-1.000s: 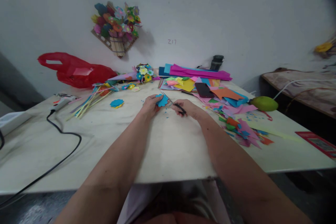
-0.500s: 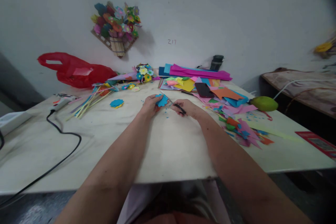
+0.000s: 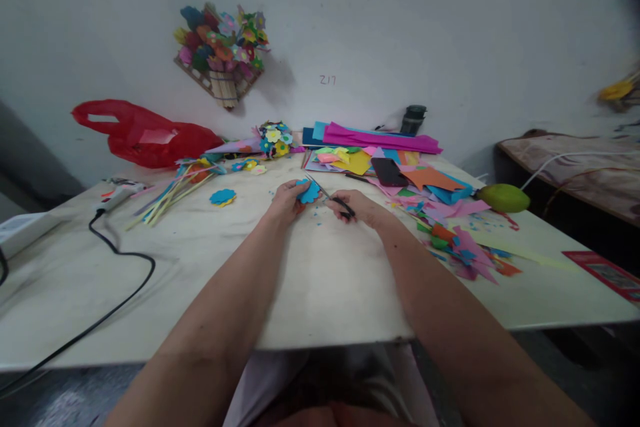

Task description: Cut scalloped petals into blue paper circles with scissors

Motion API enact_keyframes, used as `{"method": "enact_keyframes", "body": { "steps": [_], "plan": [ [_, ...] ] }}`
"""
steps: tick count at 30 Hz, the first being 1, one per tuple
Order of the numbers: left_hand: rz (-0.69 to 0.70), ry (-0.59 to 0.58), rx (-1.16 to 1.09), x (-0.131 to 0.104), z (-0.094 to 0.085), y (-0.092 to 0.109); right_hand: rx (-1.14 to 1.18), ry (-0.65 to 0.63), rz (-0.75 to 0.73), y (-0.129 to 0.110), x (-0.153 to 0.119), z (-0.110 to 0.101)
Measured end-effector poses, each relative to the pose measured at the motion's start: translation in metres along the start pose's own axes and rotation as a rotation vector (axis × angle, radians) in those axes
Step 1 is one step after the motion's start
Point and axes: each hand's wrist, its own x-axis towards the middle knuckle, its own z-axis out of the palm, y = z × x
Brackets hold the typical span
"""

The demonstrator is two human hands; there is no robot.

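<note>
My left hand [image 3: 286,203] pinches a blue scalloped paper piece [image 3: 310,192], with a bit of orange showing under it. My right hand [image 3: 356,205] is closed on the black handles of a pair of scissors [image 3: 344,207]. The scissor blades point up and left and lie at the right edge of the blue paper. Small blue snippets [image 3: 319,223] are scattered on the white table [image 3: 330,280] below. Left of my hands rests a stack of blue and yellow scalloped cutouts [image 3: 223,197].
Paper scraps [image 3: 470,250], a phone [image 3: 389,172] and a green fruit [image 3: 504,197] are at right. Magenta sheets [image 3: 385,138] lie at the back. A red bag [image 3: 150,137], paper strips [image 3: 170,197] and a corded tool [image 3: 114,199] occupy the left.
The scissor blades have shifted very slightly at the edge of the blue paper. Both hands are in nearly the same place.
</note>
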Motion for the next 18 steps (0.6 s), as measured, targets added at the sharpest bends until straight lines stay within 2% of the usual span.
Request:
{"method": "enact_keyframes", "body": {
  "steps": [18],
  "plan": [
    [-0.011,0.016,-0.003,0.0005,-0.0007,-0.0010,0.006,0.007,0.000,-0.0009,-0.0020,0.0012]
  ]
}}
